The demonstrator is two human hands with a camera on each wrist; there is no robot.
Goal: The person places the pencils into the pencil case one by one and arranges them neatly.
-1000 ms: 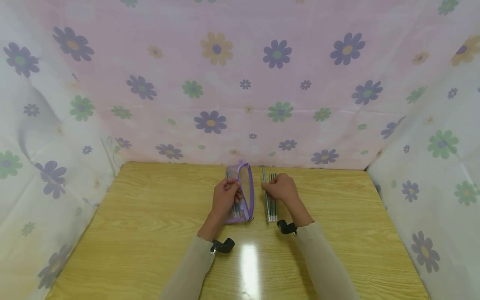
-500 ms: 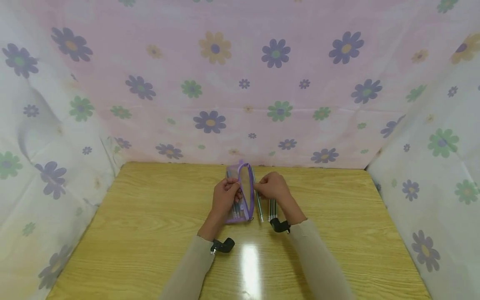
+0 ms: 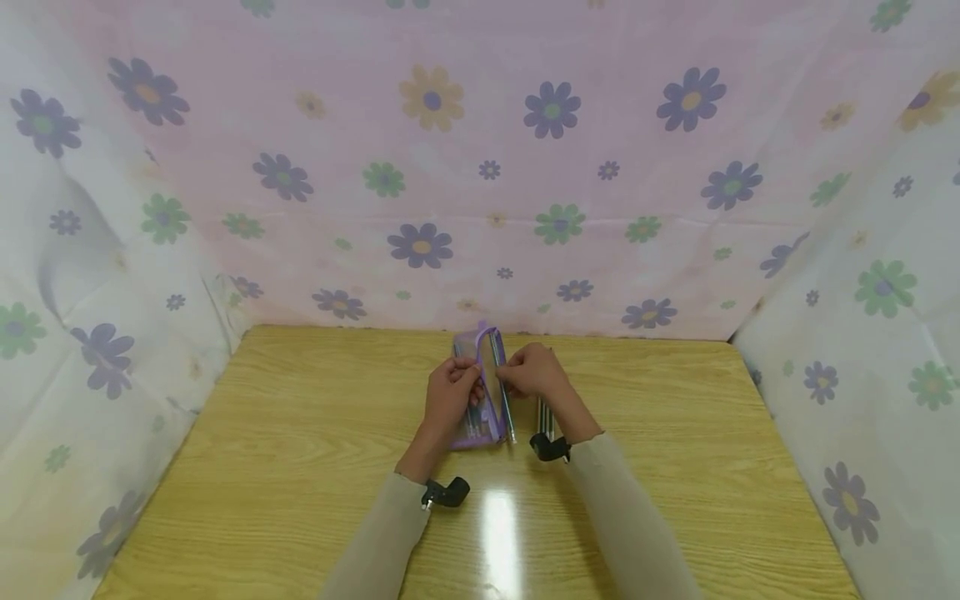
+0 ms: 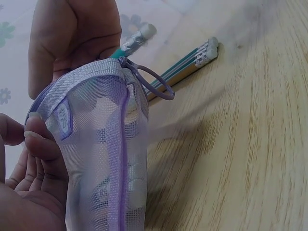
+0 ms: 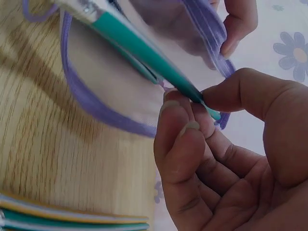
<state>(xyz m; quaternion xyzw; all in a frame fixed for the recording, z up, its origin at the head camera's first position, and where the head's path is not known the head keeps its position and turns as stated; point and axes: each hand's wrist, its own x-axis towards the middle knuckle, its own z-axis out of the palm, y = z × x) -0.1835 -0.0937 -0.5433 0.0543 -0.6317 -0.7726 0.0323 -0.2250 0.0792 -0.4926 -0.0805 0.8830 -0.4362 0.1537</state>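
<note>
A purple mesh pencil case [image 4: 101,144] lies near the back edge of the table, its zipped mouth spread wide. My left hand [image 3: 452,387] pinches the mouth's near rim between thumb and fingertips. Through the mesh, pencils with white erasers show inside. Between thumb and fingers, my right hand [image 3: 531,371] holds a green striped pencil [image 5: 144,55], slanted over the mouth of the case. Its eraser end [image 4: 144,33] sticks out past the zipper end. Beside the case, partly under my right wrist, lies a row of several pencils [image 3: 546,417].
The wooden table [image 3: 300,467] carries these things. A flowered cloth [image 3: 480,167] stands as a wall right behind it and on both sides. Each wrist wears a small black camera [image 3: 448,492]. The zipper's loop pull [image 4: 156,84] hangs at the case's end.
My right hand has carried the pencil leftward, from beside the row of pencils to over the case's mouth. My left hand has stayed at the rim.
</note>
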